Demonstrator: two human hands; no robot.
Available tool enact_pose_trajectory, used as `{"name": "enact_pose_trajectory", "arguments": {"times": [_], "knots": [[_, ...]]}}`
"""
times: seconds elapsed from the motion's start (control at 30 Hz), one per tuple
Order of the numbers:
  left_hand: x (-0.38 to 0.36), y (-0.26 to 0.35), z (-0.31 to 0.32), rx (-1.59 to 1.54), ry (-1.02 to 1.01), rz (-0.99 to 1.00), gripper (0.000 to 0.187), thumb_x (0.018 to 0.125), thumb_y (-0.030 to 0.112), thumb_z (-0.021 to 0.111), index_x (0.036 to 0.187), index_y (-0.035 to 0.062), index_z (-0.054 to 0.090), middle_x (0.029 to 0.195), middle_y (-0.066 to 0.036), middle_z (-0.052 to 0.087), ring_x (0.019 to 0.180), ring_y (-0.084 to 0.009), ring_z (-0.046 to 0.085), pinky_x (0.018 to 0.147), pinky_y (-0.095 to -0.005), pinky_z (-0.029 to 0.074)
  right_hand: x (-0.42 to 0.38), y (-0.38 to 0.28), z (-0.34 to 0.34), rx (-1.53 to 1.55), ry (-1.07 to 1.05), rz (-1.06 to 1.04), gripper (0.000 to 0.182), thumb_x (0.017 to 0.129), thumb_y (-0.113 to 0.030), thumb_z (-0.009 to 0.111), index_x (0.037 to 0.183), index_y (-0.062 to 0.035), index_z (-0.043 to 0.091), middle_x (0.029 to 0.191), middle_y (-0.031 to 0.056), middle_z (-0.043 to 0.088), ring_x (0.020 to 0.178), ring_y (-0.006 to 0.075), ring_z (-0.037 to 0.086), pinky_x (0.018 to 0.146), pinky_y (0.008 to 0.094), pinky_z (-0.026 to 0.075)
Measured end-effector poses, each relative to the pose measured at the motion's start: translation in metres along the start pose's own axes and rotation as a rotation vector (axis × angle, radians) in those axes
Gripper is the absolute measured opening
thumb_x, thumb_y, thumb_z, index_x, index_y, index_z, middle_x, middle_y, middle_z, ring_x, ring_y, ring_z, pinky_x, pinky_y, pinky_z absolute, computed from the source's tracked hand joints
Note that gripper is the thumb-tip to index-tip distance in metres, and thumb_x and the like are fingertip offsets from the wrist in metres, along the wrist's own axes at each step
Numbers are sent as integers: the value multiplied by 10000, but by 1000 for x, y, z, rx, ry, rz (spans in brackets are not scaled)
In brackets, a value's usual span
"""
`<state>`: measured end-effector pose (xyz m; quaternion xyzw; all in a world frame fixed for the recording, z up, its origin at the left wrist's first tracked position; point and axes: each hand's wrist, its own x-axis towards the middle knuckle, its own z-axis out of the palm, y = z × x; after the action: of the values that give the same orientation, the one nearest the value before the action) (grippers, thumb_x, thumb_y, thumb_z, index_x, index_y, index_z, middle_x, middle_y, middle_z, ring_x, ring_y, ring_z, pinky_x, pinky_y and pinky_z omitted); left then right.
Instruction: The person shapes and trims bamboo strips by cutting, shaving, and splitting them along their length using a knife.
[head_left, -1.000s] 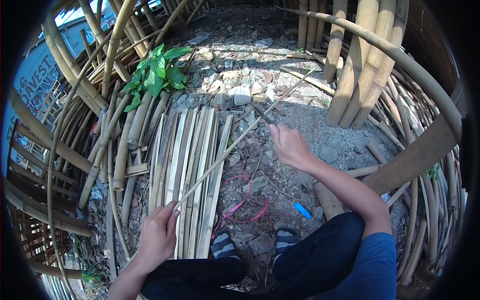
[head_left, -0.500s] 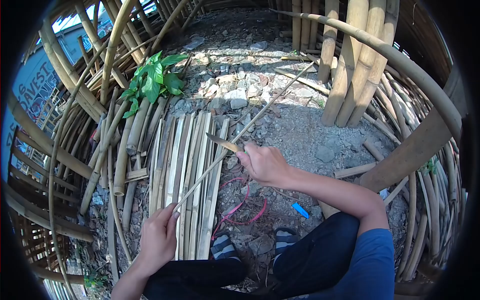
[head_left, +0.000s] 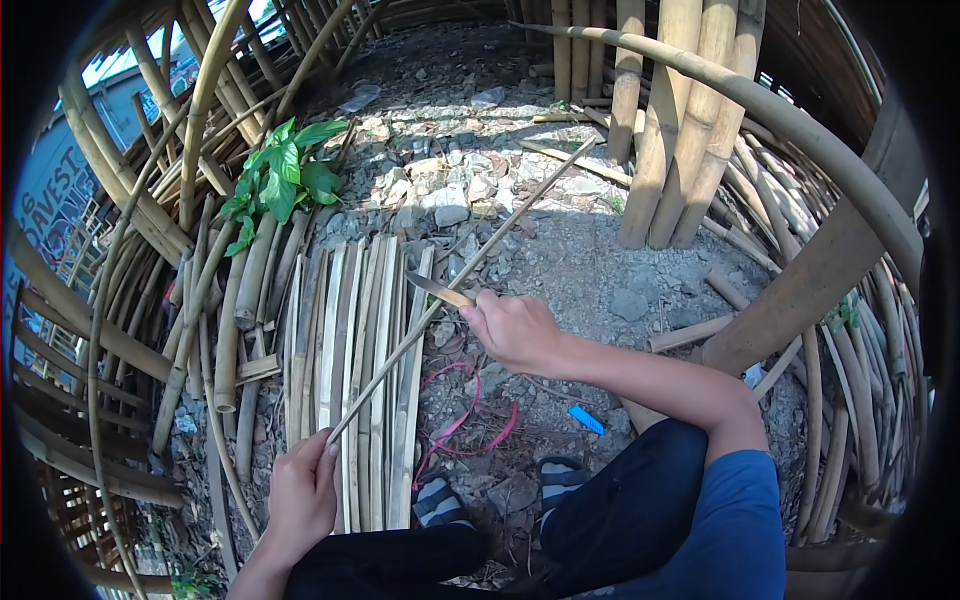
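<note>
My left hand (head_left: 303,488) is closed around the near end of a long thin bamboo strip (head_left: 384,368). From there the strip slants up and away to the right, over the rocky ground. My right hand (head_left: 515,330) grips a knife by its light wooden handle. The knife (head_left: 432,288) points left, its blade lying across the strip about midway along. Below both, a row of split bamboo slats (head_left: 350,340) lies side by side on the ground.
Pink plastic ribbon (head_left: 500,437) and a blue piece (head_left: 586,420) lie near my sandals (head_left: 440,502). Bamboo poles (head_left: 228,340) are piled at left beside a leafy green plant (head_left: 280,180). Thick upright poles (head_left: 690,130) stand at right, with a curved pole (head_left: 790,115) arching over.
The scene has shifted slightly left in view as the head turned. Both hands keep their holds on the strip and the knife, whose blade still lies across the strip.
</note>
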<state>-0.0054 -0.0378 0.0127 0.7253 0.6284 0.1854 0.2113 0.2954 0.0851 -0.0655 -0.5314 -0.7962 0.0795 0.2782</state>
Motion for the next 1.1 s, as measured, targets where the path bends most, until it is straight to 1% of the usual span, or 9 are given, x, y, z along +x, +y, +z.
{"name": "enact_pose_trajectory", "arguments": {"times": [0.1, 0.23, 0.3, 0.4, 0.57, 0.63, 0.93, 1.07, 1.1], "knots": [[-3, 3, -2, -22, 9, 2, 147, 920, 57, 498, 947, -62, 581, 700, -229, 532, 633, -380, 531, 587, -419, 393, 5, 6, 4, -57, 64, -86, 414, 979, -343, 384, 786, 4, 501, 522, 187, 569, 474, 376, 596, 434, 479, 477], [-7, 4, -4, -45, -5, -22, 151, 926, 63, 497, 943, -61, 581, 677, -218, 520, 594, -363, 513, 566, -403, 384, 12, 32, -2, -95, 92, -54, 427, 984, -351, 368, 808, 9, 517, 553, 204, 581, 513, 395, 606, 472, 495, 486], [-11, -2, -7, -39, -16, -39, 157, 931, 72, 499, 936, -61, 582, 653, -207, 507, 565, -336, 497, 549, -388, 377, 22, 58, -16, -86, 124, 251, 450, 988, -363, 349, 839, 20, 533, 589, 226, 590, 566, 421, 614, 529, 522, 491], [-8, -3, -4, -55, -46, -40, 162, 932, 81, 506, 929, -59, 587, 616, -195, 493, 523, -297, 470, 525, -381, 370, 13, 56, -17, -55, 83, 292, 475, 991, -373, 334, 859, 33, 543, 624, 243, 598, 610, 440, 617, 568, 536, 490], [-2, -5, 4, -115, -36, -76, 169, 933, 90, 509, 939, -53, 598, 563, -176, 468, 480, -257, 429, 497, -368, 359, -4, -11, -1, 7, 8, -10, 436, 979, -352, 382, 810, 24, 526, 575, 228, 585, 537, 406, 612, 504, 508, 488], [-2, -3, 3, -128, -32, -51, 185, 941, 100, 501, 958, -53, 603, 541, -157, 449, 465, -214, 409, 484, -356, 350, -7, -29, 2, 81, 5, -127, 361, 966, -294, 438, 771, 4, 493, 530, 187, 560, 455, 390, 568, 439, 480, 458], [-3, 2, -3, -131, -21, -61, 223, 952, 114, 486, 817, -49, 555, 508, -134, 428, 433, -193, 384, 456, -353, 319, 3, -21, 4, -23, 155, -270, 350, 954, -305, 465, 754, -18, 478, 512, 154, 551, 415, 341, 560, 381, 447, 438], [-6, -6, -2, -105, 0, -33, 237, 952, 122, 490, 790, -45, 539, 509, -137, 433, 426, -212, 383, 456, -360, 321, 10, 4, 4, -59, 124, -166, 367, 963, -322, 438, 773, -11, 485, 537, 172, 567, 448, 369, 573, 421, 475, 456], [-10, -10, -2, -115, 6, -49, 245, 952, 126, 492, 781, -45, 535, 510, -139, 435, 427, -221, 385, 458, -364, 323, 19, 23, -5, -87, 141, -37, 387, 968, -332, 425, 774, -5, 500, 547, 177, 579, 463, 364, 589, 436, 473, 470]]}}
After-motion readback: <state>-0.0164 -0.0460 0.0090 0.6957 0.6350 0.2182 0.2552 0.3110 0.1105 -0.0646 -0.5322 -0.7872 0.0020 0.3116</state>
